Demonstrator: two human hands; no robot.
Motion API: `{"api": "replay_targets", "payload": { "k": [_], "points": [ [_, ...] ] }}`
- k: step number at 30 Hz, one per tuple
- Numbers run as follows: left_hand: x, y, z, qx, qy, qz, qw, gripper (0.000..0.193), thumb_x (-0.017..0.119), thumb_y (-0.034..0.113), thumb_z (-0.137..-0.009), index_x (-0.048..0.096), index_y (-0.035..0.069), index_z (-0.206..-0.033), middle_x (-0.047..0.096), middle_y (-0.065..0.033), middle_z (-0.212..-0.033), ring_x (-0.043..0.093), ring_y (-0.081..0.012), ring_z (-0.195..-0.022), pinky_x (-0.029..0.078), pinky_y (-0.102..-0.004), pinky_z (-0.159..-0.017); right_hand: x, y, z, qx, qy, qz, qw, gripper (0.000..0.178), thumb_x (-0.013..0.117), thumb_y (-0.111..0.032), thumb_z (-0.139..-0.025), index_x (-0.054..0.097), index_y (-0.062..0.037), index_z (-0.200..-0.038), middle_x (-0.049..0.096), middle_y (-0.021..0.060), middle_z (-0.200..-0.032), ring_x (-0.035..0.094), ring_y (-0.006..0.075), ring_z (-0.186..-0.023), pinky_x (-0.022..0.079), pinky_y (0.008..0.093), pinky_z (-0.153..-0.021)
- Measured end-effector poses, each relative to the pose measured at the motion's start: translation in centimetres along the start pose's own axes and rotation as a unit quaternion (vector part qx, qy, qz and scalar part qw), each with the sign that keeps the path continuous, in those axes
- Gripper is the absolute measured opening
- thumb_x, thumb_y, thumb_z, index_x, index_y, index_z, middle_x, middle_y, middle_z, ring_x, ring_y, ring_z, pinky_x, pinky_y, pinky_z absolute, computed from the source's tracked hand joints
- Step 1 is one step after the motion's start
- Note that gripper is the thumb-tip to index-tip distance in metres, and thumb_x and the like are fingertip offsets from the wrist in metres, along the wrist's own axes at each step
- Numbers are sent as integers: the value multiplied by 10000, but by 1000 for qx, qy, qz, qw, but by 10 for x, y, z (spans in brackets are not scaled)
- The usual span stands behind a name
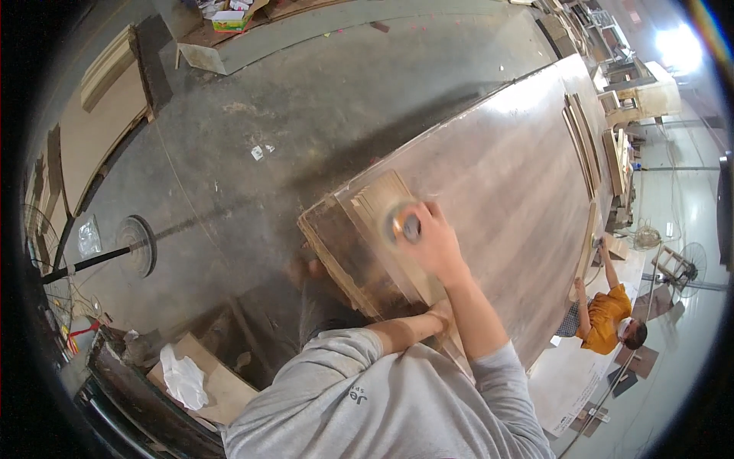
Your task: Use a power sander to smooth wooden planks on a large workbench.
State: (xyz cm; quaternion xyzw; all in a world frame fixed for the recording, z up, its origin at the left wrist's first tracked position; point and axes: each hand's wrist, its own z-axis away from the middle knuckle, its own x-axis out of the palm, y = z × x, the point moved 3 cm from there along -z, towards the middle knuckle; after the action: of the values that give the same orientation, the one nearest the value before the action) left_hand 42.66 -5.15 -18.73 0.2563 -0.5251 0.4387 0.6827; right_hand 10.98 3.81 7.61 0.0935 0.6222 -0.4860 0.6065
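My right hand [434,239] is closed on a round, disc-shaped tool [399,223], blurred and orange-brown with a dark middle. The tool is over a stack of pale wooden boards [378,197] at the near left end of a long table. My left hand [441,312] is at the near end of the boards, partly covered by my right forearm. Its fingers are hidden, so their grip does not show.
The table's smooth top [497,161] stretches away to the right, with narrow wooden strips [582,145] along its far side. Across it, a person in an orange shirt [608,317] works on a strip. At left are a black pole with a round base [138,246] and a crumpled white bag [183,377].
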Motion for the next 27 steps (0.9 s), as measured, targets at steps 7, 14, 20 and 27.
{"api": "replay_targets", "payload": {
  "k": [7, 14, 20, 27],
  "points": [
    [26, 35, 47, 74, -45, -566, 820, 442, 556, 84, -992, 542, 89, -1434, 606, -69, -1395, 532, -193, -1326, 471, -340, -1039, 0, 28, 42, 87, 21, 48, 995, 333, 763, -212, -815, 622, -154, -1112, 617, 125, -1233, 662, 387, -1068, 569, 454, -849],
    [79, 93, 98, 57, -32, -555, 830, 520, 617, 61, -966, 502, 118, -1469, 564, -44, -1433, 489, -173, -1376, 487, -343, -1011, -13, 47, 8, 68, 32, -2, 997, 349, 756, -208, -816, 619, -149, -1131, 612, 151, -1239, 659, 396, -1066, 562, 462, -864],
    [79, 76, 102, 40, -63, -275, 958, 411, 597, 207, -1045, 518, 158, -1445, 554, -43, -1423, 496, -188, -1354, 474, -363, -1046, -21, 27, -10, 81, 60, -21, 995, 402, 762, -219, -787, 620, -180, -1160, 614, 156, -1261, 681, 382, -1046, 570, 457, -873],
    [-30, 10, 9, 137, -97, -349, 922, 459, 547, 329, -1062, 505, 154, -1485, 549, -54, -1493, 452, -206, -1415, 381, -347, -1138, 20, -3, -40, -15, 16, -10, 1000, 381, 759, -243, -787, 617, -184, -1135, 614, 154, -1255, 687, 392, -1003, 570, 465, -854]
  ]
}}
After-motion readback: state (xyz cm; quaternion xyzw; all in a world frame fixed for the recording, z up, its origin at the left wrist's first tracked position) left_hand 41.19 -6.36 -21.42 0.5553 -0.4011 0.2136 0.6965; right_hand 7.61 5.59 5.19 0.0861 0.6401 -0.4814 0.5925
